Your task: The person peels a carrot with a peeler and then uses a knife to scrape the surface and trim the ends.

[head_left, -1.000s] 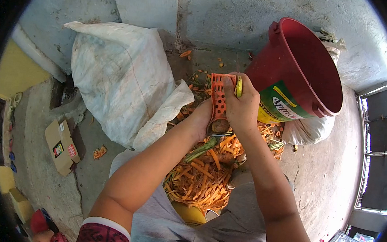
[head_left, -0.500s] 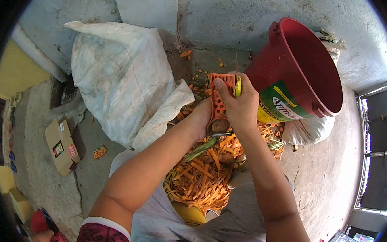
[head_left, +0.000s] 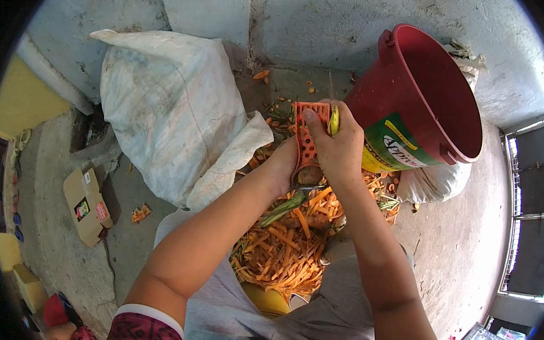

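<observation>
An orange plastic piece (head_left: 307,148) with slots and round holes is held up in front of me, above a heap of orange peelings. My left hand (head_left: 283,161) is closed round its left side and underside, with most of the fingers hidden behind it. My right hand (head_left: 339,143) presses its thumb on the top face of the same piece. Between that thumb and the fingers sits the yellow handle (head_left: 334,120) of a knife, its thin blade (head_left: 331,85) pointing away from me. A brownish lump (head_left: 310,175) shows at the near end of the orange piece.
Orange peelings (head_left: 282,258) and green stalks (head_left: 284,209) fill the space between my legs, over a yellow container (head_left: 264,299). A large white sack (head_left: 163,113) leans at left. A tilted dark red bucket (head_left: 383,83) stands at right. Flattened cardboard (head_left: 87,205) lies on the floor.
Almost nothing differs. Both hands keep their hold on the orange piece, and the knife blade has tilted very slightly.
</observation>
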{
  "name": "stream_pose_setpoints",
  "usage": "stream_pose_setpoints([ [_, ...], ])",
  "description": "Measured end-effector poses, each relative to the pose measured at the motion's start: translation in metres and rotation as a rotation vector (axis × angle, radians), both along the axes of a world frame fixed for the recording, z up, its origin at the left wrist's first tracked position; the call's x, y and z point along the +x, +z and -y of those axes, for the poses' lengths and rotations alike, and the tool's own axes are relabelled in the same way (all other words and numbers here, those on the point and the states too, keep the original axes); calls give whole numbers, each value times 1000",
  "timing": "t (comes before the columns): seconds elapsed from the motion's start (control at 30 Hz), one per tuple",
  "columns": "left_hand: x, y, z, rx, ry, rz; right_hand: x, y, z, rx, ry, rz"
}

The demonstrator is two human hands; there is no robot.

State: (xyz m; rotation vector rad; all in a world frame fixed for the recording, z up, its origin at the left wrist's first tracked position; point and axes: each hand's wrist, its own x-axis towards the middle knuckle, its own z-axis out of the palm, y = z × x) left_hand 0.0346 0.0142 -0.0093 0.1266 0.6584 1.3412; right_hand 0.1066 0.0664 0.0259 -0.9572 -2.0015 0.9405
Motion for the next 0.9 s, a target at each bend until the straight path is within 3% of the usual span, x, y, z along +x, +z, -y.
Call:
stream_pose_setpoints([
  [0.33, 0, -12, -2, 32, 42, 48, -1, -1, 0, -10, 7, -12],
  [0.43, 2, 1, -1, -51, 74, -62, -1, -4, -2, -1, 6, -6],
  [0.9, -1, -1, -2, -72, 55, -91, -4, -1, -1, -30, 0, 12],
])
